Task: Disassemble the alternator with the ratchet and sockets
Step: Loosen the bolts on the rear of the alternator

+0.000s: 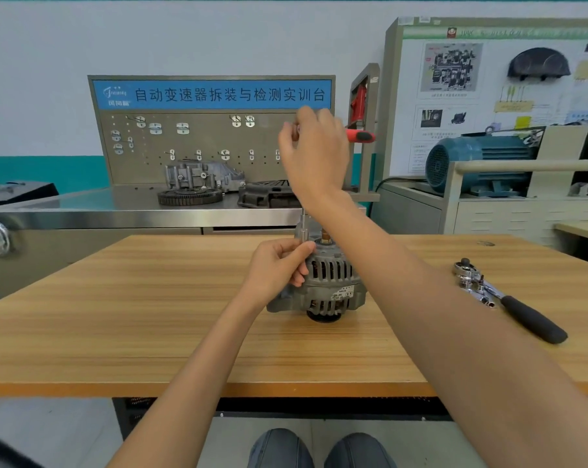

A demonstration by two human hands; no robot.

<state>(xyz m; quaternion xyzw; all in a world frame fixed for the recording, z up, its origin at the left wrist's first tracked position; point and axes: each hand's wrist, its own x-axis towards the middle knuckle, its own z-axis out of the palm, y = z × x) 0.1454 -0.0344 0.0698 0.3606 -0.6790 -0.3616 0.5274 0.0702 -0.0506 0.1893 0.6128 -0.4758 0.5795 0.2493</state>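
Observation:
The grey alternator (pixel 329 285) stands pulley-down in the middle of the wooden table (pixel 151 319). A long steel extension with a socket (pixel 304 228) rises upright from its top left edge. My left hand (pixel 279 268) pinches the socket where it meets the alternator. High above, my right hand (pixel 314 153) grips the red and black handle (pixel 362 136) of the driver at the top of the extension; my wrist hides the middle of the shaft. A copper shaft end (pixel 326 238) shows on the alternator's top.
A chrome ratchet with a black handle (pixel 512 305) and loose sockets (pixel 468 280) lie at the table's right. Behind stand a steel bench with a pegboard (pixel 211 143), a gear ring (pixel 189 196) and castings, and a blue motor (pixel 478 163) at right.

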